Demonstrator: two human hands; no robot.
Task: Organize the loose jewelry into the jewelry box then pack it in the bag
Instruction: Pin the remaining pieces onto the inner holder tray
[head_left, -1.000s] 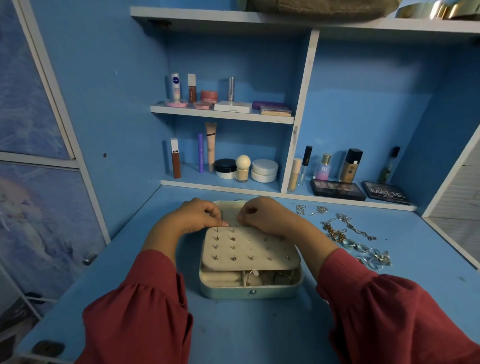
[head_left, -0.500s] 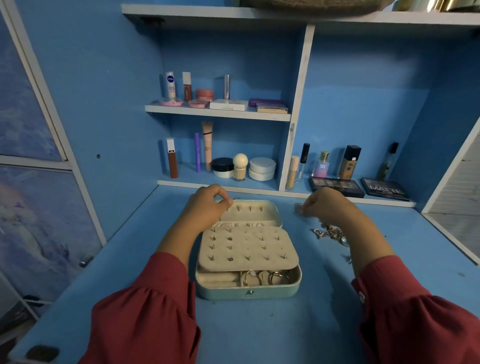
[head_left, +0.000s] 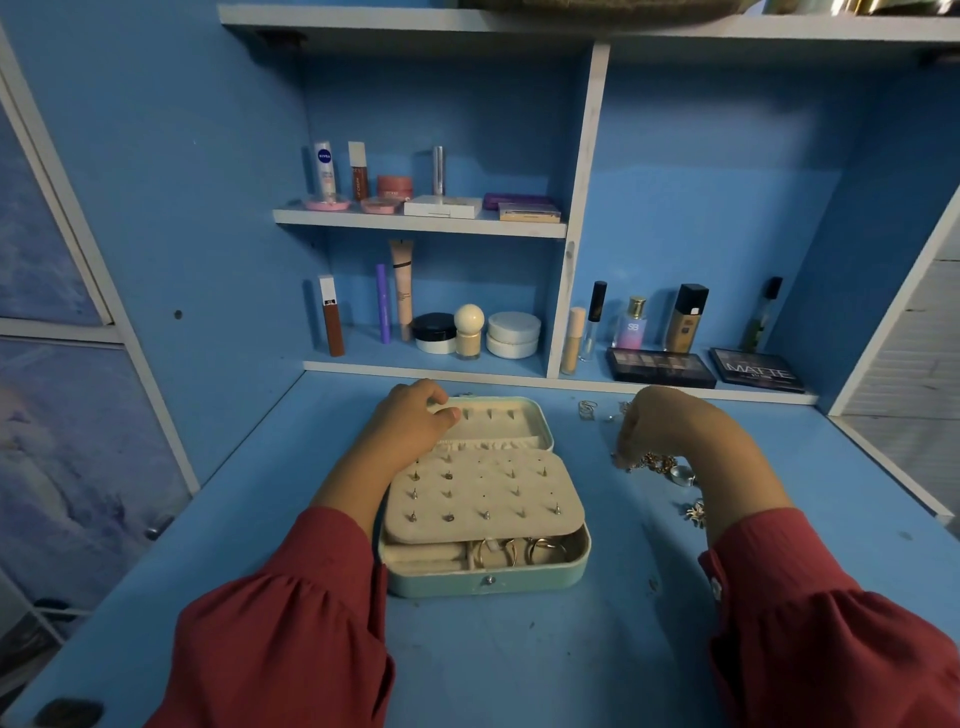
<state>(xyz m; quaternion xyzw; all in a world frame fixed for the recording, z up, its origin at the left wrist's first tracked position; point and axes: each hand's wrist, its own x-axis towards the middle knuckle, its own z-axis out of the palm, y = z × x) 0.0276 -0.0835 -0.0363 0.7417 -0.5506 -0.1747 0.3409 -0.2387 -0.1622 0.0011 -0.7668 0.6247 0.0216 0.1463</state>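
Partly hidden jewelry (head_left: 655, 461) under right hand (head_left: 655, 422)

A home dressing corner, a vanity nook painted blue. Built-in blue desk (head_left: 519, 665) with white-edged shelves (head_left: 421, 223) holding cosmetics: a white Nivea roll-on (head_left: 324, 169), brown lipstick tubes (head_left: 331, 323), round white cream jars (head_left: 513, 335), a tan foundation bottle with black cap (head_left: 687, 318), black eyeshadow palettes (head_left: 660, 367). To the left, a cupboard door with a pale picture panel (head_left: 62, 467).
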